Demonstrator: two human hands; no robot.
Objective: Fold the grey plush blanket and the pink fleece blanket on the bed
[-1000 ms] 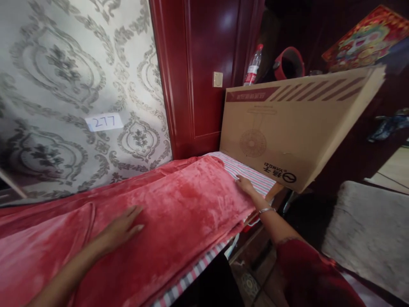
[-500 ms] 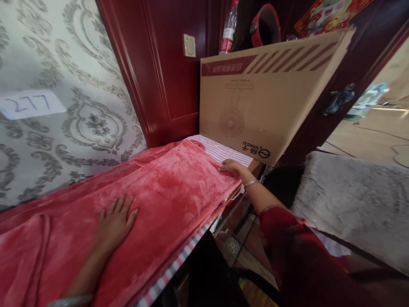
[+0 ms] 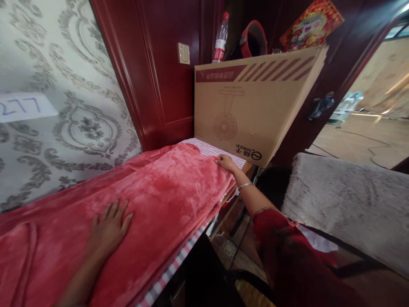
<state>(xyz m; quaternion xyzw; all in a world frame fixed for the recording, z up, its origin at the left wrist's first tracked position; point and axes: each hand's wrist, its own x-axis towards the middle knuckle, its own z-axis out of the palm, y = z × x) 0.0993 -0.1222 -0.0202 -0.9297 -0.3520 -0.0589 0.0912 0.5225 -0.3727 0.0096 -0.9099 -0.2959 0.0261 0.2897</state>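
Note:
A red plush blanket (image 3: 166,192) lies folded in layers along a narrow surface against the wall. My left hand (image 3: 108,230) rests flat on top of it, fingers spread. At the blanket's far right corner, my right hand (image 3: 226,163) has its fingers closed on the edge; the fingertips are partly hidden. Under the blanket, a striped and checked cloth (image 3: 207,148) shows at the far end and along the near side.
A large cardboard box (image 3: 255,106) stands behind the far end, with a plastic bottle (image 3: 220,40) and a red band-shaped object (image 3: 246,42) behind its top. Grey fluffy fabric (image 3: 345,204) covers something at the right. A patterned wall (image 3: 89,123) borders the left.
My right hand has closed on the blanket's far corner, where its fingers lay more extended before. My left hand stays flat on the blanket. The view has shifted slightly.

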